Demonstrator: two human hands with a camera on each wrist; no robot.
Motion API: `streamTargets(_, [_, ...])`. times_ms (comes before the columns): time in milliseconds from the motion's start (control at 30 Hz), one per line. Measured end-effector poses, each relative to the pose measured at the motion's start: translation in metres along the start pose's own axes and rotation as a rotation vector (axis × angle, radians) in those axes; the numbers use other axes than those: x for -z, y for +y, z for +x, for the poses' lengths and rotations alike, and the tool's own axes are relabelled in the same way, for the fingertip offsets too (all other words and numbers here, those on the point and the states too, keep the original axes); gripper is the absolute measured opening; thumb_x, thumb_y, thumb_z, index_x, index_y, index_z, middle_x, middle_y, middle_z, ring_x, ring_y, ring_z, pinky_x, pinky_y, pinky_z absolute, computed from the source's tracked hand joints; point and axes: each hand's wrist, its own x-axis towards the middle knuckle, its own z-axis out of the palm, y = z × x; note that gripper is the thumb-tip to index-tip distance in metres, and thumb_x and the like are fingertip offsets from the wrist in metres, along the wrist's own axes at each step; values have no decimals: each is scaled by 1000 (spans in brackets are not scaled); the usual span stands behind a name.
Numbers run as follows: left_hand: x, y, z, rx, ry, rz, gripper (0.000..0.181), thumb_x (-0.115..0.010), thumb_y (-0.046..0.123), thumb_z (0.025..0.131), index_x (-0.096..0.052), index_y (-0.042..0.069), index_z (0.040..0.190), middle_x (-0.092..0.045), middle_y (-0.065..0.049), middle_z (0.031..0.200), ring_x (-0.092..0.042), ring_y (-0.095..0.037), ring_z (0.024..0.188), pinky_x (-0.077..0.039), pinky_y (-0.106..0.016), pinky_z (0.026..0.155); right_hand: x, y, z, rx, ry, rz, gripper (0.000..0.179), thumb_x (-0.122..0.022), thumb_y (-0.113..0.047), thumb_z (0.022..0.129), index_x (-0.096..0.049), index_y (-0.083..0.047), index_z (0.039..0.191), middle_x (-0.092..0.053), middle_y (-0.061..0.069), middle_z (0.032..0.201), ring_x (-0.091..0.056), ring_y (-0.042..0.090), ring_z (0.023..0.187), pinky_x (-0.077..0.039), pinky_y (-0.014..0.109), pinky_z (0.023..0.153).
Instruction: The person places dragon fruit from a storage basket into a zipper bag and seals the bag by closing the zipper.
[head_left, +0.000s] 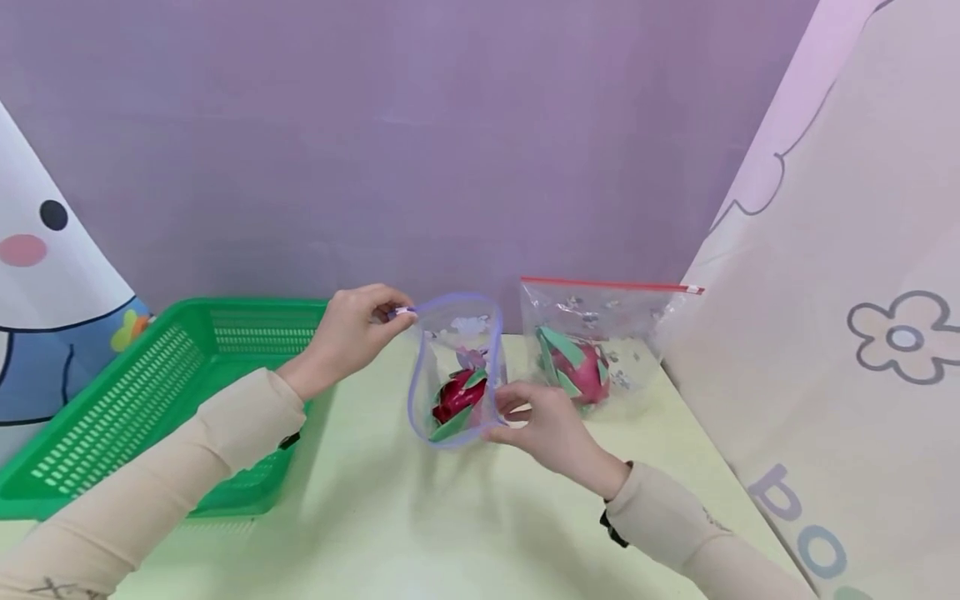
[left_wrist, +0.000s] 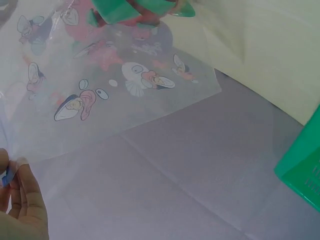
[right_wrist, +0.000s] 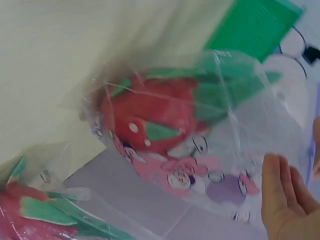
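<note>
A clear printed zip bag [head_left: 457, 333] with a purple-blue rim hangs with its mouth spread wide. Inside it is a red dragon fruit [head_left: 459, 396] with green leafy scales. My left hand [head_left: 360, 329] pinches the far left end of the rim, at the slider. At the near right side of the mouth, my right hand [head_left: 547, 425] holds the rim between thumb and fingers. From the right wrist, the dragon fruit [right_wrist: 155, 115] shows through the plastic, and the fingers [right_wrist: 280, 195] lie along the bag's edge.
To the right stands a second clear zip bag [head_left: 637, 321] with a red closure, containing another dragon fruit [head_left: 588, 375]. A green plastic basket [head_left: 262, 307] occupies the table's left side. Behind the pale table [head_left: 442, 542] rises a purple backdrop [head_left: 450, 150]; printed panels flank both sides.
</note>
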Motion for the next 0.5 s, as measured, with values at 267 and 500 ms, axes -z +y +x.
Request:
streamTargets(267, [2,0,1,22,-15,7,12,-66,15,84,-68,5,91,-65,-5,84,-61,-14,70,-53,-29,65,-12,-2,5,156,97,-129,19,-73,-5,75,-68,-4,93,-69,4,88,-67,14,79,-53,17,69])
streamTargets(500, [6,-4,3,57,-40,17,14,-66,16,84,-68,5,93,-65,-6,85,-62,-16,72,-53,-32,67,-5,-1,14,279,178,-117,10,-72,-2,75,-71,-3,85,-70,6,83,-67,12,72,-53,16,63])
